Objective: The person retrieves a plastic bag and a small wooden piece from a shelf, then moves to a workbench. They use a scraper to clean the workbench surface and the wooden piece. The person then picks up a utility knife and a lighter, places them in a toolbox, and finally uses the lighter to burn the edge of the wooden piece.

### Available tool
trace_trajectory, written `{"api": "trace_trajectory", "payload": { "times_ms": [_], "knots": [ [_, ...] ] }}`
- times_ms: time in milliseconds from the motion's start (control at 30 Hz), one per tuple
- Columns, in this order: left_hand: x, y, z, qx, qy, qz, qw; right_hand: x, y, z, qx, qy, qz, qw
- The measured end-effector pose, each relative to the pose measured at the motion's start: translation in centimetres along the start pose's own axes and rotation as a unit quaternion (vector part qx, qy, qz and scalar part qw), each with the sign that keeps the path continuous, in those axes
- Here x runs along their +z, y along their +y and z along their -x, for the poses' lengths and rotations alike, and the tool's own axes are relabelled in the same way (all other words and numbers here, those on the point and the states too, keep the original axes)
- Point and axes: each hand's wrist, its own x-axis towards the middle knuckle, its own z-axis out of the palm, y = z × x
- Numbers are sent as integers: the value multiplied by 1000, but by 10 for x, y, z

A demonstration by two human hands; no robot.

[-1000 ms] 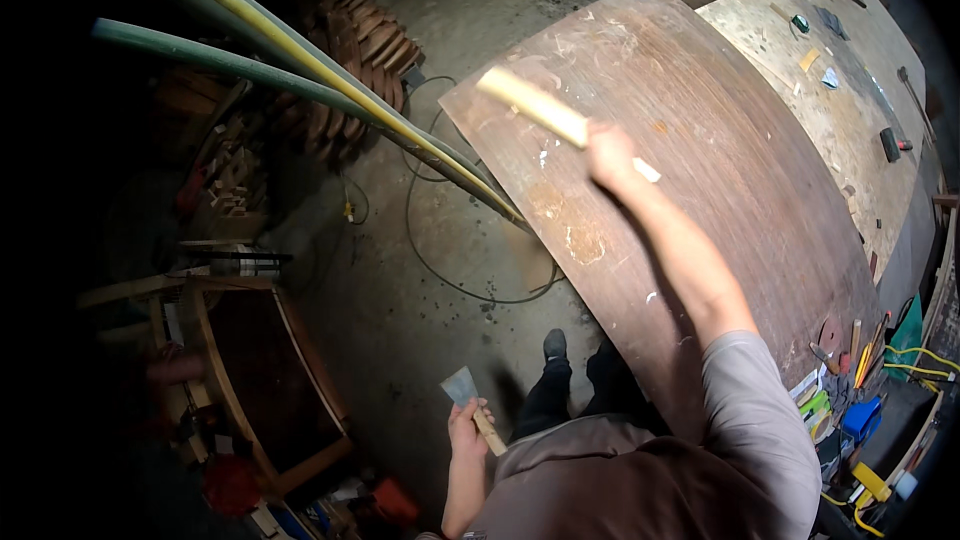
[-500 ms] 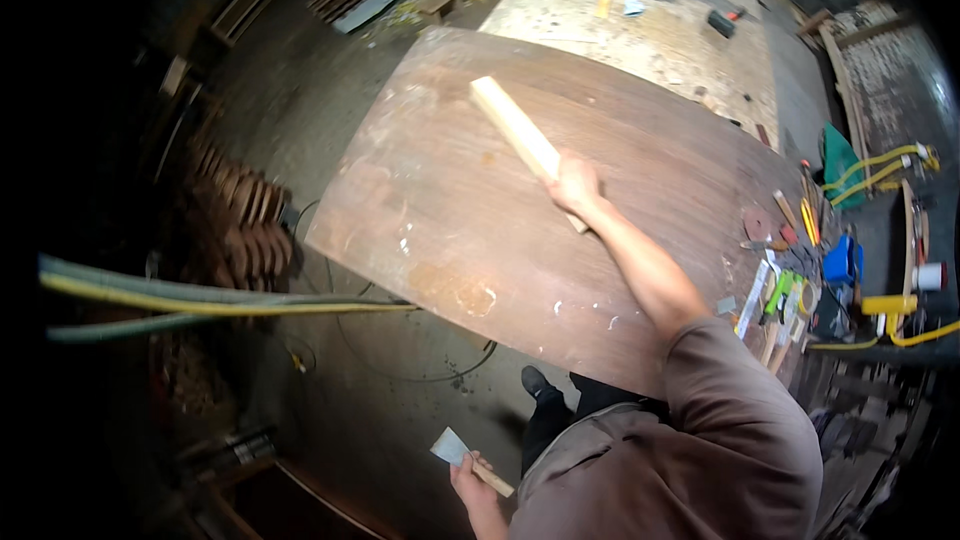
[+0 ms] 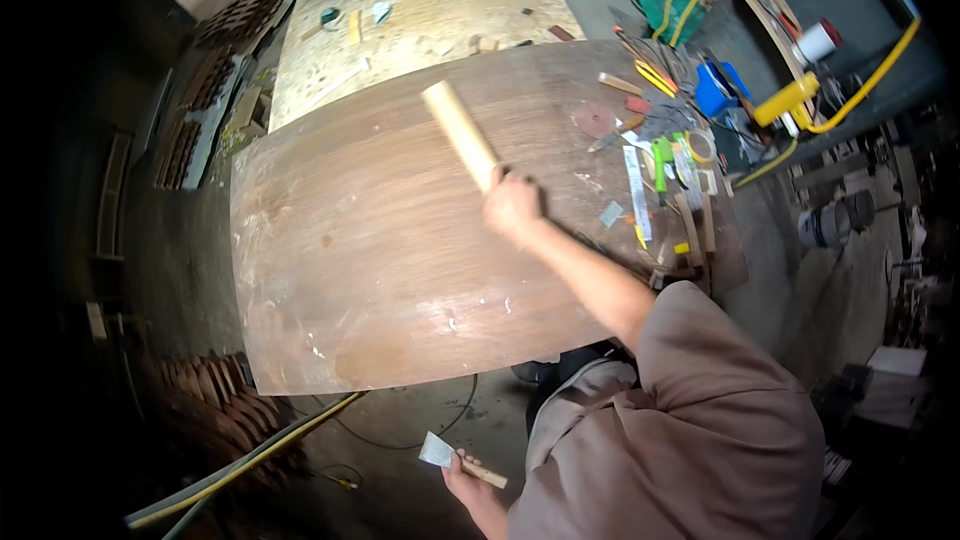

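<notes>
Wooden stick [image 3: 460, 132] is in your right hand [image 3: 512, 205], grip closed around its near end, long axis running up and to the left over the brown panel surface [image 3: 380, 270]. Your left hand [image 3: 466, 470] hangs low off the panel's near edge, pinching a scraper [image 3: 440, 452] by its handle.

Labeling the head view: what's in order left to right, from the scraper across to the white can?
Scraper in the left hand → wooden stick in the right hand → metal ruler → blue box → white can.
</notes>
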Motion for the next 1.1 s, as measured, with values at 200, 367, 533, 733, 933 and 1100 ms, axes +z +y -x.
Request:
{"api": "trace_trajectory", "payload": {
  "times_ms": [200, 367, 533, 733, 933, 1100],
  "knots": [
    [42, 19, -8, 8, -115, -40, 992, 9, -49, 98, -156, -85, -47, 983],
    [52, 15, -5, 27, -171, -80, 982, -20, 23, 164, -115, -103, -223, 963],
    [46, -2, -9, -4, -174, -101, 980, 25, 173, 215, -30, 98, -42, 994],
    [79, -4, 11, 15, -187, -133, 973, 37, 218, 178, -18, 64, -134, 989],
    [104, -18, 33, 27, -163, -130, 978, -3, 252, 63, -67, 194, -75, 976],
    [136, -39, 51, 35, -138, -153, 978, 8, 313, -54, -112, 140, 21, 984]
  ]
}}
